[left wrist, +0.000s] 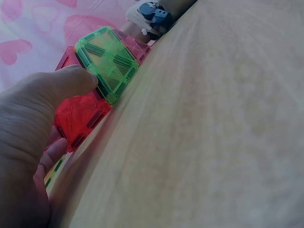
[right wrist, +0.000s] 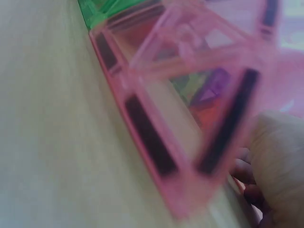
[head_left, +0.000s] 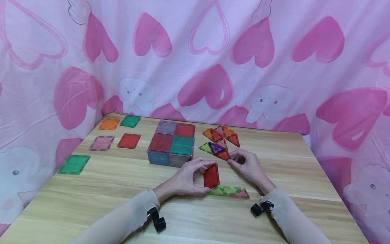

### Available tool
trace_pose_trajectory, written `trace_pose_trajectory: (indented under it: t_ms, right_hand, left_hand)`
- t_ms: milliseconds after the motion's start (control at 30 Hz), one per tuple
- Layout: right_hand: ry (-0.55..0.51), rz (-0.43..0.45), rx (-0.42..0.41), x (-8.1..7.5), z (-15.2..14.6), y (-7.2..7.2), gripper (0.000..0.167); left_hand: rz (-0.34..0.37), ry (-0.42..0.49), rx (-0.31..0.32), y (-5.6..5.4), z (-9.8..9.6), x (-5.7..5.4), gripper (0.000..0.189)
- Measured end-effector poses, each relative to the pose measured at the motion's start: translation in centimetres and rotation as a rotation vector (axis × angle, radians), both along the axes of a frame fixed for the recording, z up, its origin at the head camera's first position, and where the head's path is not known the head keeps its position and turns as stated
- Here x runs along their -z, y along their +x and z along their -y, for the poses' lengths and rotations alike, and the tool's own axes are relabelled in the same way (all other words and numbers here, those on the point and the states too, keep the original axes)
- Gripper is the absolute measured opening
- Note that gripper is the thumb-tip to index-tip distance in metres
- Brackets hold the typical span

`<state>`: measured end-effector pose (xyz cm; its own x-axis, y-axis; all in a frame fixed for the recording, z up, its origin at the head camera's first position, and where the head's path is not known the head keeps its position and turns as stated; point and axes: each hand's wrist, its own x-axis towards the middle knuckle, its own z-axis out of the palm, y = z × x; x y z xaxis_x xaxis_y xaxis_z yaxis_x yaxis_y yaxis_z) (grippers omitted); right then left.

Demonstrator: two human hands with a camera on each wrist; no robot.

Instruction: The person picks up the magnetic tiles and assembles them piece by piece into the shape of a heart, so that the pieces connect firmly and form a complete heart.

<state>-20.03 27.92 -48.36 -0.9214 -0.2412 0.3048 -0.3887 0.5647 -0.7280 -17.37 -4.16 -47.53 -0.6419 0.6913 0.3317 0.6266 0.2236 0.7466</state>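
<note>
Near mid-frame my red tile [head_left: 211, 177] looks like glossy, see-through plastic, my tabletop [head_left: 201, 220] below smooth, grained wood, the backdrop [head_left: 179, 64] above creased cloth.

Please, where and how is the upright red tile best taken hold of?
Probably by its top and left edges, the left hand coming from the left: the red tile stands upright, leaving those edges reachable, while yellow-green tiles sit at its lower right. A pinch should suit its flat shape.
</note>
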Motion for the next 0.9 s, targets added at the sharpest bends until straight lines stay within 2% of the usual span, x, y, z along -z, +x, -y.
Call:
trace_pose_trajectory:
  t_ms: [267,567,900]
  right_hand:
    - [0.021,0.013,0.059,0.2,-3.3,2.1,0.013]
    - [0.016,0.035,0.034,0.1,-5.0,4.8,0.017]
    - [0.013,0.037,0.014,0.1,-5.1,5.3,0.018]
  left_hand:
    - [0.003,0.014,0.003,0.0,0.0,0.1,0.091]
    - [0.011,-0.006,0.003,0.1,-0.1,0.3,0.091]
    - [0.027,0.011,0.009,0.0,0.0,0.3,0.090]
